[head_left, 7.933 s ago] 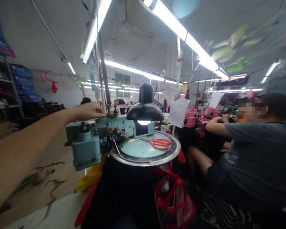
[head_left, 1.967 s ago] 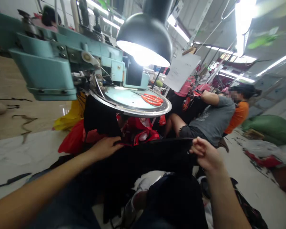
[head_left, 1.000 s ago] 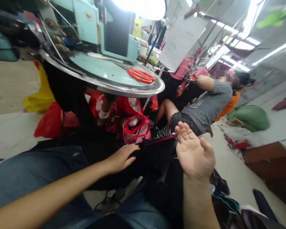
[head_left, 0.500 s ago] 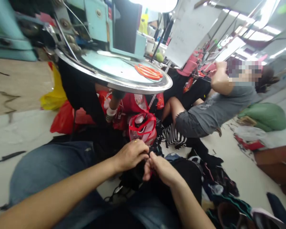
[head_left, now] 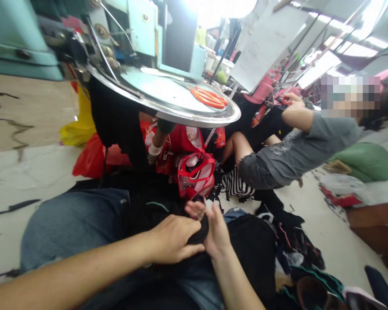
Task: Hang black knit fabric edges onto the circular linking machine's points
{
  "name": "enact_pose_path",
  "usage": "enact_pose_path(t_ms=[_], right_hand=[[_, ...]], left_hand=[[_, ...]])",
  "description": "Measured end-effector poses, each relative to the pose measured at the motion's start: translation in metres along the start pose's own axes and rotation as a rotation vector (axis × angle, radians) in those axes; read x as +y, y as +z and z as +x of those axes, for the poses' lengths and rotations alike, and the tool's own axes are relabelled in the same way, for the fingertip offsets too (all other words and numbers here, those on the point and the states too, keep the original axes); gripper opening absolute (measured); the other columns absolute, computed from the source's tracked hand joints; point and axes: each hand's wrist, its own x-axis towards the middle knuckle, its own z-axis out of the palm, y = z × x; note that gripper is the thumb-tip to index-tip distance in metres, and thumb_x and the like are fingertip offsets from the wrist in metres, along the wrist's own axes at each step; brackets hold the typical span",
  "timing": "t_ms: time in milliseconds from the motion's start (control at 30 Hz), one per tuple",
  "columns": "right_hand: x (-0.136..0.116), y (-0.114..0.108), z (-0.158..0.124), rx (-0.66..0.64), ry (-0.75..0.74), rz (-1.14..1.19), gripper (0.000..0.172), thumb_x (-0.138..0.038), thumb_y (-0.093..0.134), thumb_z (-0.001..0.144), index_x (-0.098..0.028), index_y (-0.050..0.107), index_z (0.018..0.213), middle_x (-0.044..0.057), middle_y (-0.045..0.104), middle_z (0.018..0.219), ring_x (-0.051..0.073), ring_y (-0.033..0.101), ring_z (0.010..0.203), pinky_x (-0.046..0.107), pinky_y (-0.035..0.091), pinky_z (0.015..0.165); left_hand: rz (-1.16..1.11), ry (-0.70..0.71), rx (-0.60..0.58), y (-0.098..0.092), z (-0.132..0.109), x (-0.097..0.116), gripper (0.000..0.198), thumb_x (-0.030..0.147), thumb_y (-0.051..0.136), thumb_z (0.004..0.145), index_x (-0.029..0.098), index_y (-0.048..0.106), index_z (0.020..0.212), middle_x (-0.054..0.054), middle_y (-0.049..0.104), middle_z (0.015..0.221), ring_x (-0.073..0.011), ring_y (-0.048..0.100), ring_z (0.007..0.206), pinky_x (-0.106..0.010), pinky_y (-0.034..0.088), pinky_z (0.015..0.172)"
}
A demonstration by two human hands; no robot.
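My left hand point(head_left: 173, 237) and my right hand point(head_left: 213, 226) meet over my lap, both closed on a bunched piece of black fabric point(head_left: 198, 230). The fabric lies on my jeans point(head_left: 74, 224) and merges with more black cloth point(head_left: 255, 245) to the right. Above stands a teal linking machine point(head_left: 26, 38) with a round metal dial point(head_left: 197, 114). Orange scissors point(head_left: 210, 97) lie on the dial. Black fabric point(head_left: 116, 120) hangs from the dial's left rim.
A red mesh bag point(head_left: 195, 174) and red and yellow plastic bags point(head_left: 84, 150) sit under the machine. A person in a grey shirt point(head_left: 310, 142) sits to the right at another station. A green sack point(head_left: 368, 161) and cloth scraps lie on the floor.
My left hand left the machine's top and dropped to my lap. Both hands stretched the black fabric out, then gathered it into a bunch between them. The camera tilted down.
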Motion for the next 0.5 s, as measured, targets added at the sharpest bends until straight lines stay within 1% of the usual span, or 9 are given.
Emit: enact_pose_path(t_ms=[33, 67, 133, 200, 267, 300, 367, 433, 500], right_hand=[[-0.005, -0.001, -0.003, 0.039, -0.05, 0.071, 0.043, -0.064, 0.067, 0.079, -0.021, 0.068, 0.085, -0.002, 0.073, 0.08, 0.013, 0.068, 0.072, 0.031, 0.058, 0.082], [-0.017, -0.005, -0.008, 0.089, -0.116, 0.163, 0.04, -0.06, 0.07, 0.078, -0.021, 0.067, 0.086, -0.004, 0.07, 0.077, 0.011, 0.066, 0.069, 0.032, 0.057, 0.09], [-0.055, -0.02, -0.022, 0.153, -0.265, 0.278, 0.039, -0.052, 0.072, 0.078, -0.019, 0.068, 0.099, -0.01, 0.062, 0.066, 0.006, 0.054, 0.051, 0.033, 0.054, 0.099], [-0.092, -0.034, -0.038, 0.173, -0.372, 0.273, 0.049, -0.048, 0.07, 0.08, -0.014, 0.066, 0.116, -0.012, 0.057, 0.062, 0.005, 0.043, 0.042, 0.032, 0.054, 0.098], [-0.114, -0.039, -0.049, 0.183, -0.451, 0.252, 0.058, -0.046, 0.069, 0.079, -0.013, 0.062, 0.126, -0.009, 0.062, 0.069, 0.006, 0.044, 0.044, 0.034, 0.054, 0.098], [-0.119, -0.039, -0.051, 0.186, -0.48, 0.249, 0.059, -0.046, 0.069, 0.079, -0.013, 0.061, 0.127, -0.007, 0.065, 0.075, 0.007, 0.048, 0.049, 0.035, 0.053, 0.1], [-0.118, -0.031, -0.052, 0.192, -0.525, 0.241, 0.058, -0.045, 0.068, 0.078, -0.015, 0.061, 0.127, -0.003, 0.069, 0.087, 0.009, 0.056, 0.06, 0.039, 0.05, 0.104], [-0.11, -0.019, -0.049, 0.203, -0.553, 0.211, 0.052, -0.045, 0.066, 0.078, -0.018, 0.063, 0.123, -0.001, 0.07, 0.094, 0.013, 0.06, 0.072, 0.043, 0.048, 0.105], [-0.102, -0.007, -0.047, 0.227, -0.575, 0.174, 0.046, -0.044, 0.063, 0.08, -0.02, 0.066, 0.119, 0.002, 0.069, 0.099, 0.016, 0.063, 0.081, 0.043, 0.049, 0.104]], left_hand=[[-0.04, -0.005, -0.065, 0.008, -0.003, -0.004, 0.033, 0.053, 0.065, 0.086, 0.021, 0.064, 0.091, -0.005, 0.072, 0.093, -0.0226, 0.068, 0.083, -0.027, 0.046, 0.069], [-0.052, -0.048, -0.134, 0.016, -0.007, -0.017, 0.032, 0.051, 0.073, 0.08, 0.021, 0.065, 0.088, -0.004, 0.072, 0.092, -0.022, 0.068, 0.083, -0.027, 0.046, 0.069], [0.004, -0.185, -0.27, 0.024, -0.022, -0.063, 0.03, 0.04, 0.087, 0.065, 0.021, 0.066, 0.075, -0.001, 0.07, 0.08, -0.0207, 0.066, 0.079, -0.026, 0.046, 0.071], [0.045, -0.275, -0.292, 0.023, -0.036, -0.112, 0.033, 0.021, 0.089, 0.053, 0.018, 0.056, 0.053, 0.002, 0.057, 0.054, -0.0192, 0.06, 0.064, -0.029, 0.045, 0.072], [0.052, -0.322, -0.231, 0.02, -0.041, -0.141, 0.025, 0.018, 0.082, 0.061, 0.018, 0.058, 0.056, 0.002, 0.056, 0.055, -0.0183, 0.059, 0.063, -0.029, 0.044, 0.072], [0.045, -0.332, -0.178, 0.019, -0.039, -0.144, 0.017, 0.021, 0.077, 0.069, 0.018, 0.061, 0.062, 0.0, 0.061, 0.062, -0.0189, 0.06, 0.067, -0.029, 0.044, 0.072], [0.009, -0.328, -0.067, 0.024, -0.03, -0.129, 0.012, 0.029, 0.064, 0.085, 0.019, 0.067, 0.08, -0.004, 0.069, 0.081, -0.02, 0.064, 0.078, -0.028, 0.044, 0.073], [-0.069, -0.278, -0.002, 0.04, -0.017, -0.098, 0.024, 0.037, 0.053, 0.095, 0.02, 0.069, 0.088, -0.004, 0.072, 0.088, -0.0186, 0.066, 0.083, -0.027, 0.046, 0.075], [-0.182, -0.193, 0.0, 0.062, -0.002, -0.065, 0.025, 0.038, 0.053, 0.096, 0.021, 0.071, 0.09, -0.002, 0.074, 0.089, -0.0164, 0.068, 0.083, -0.024, 0.05, 0.078]])
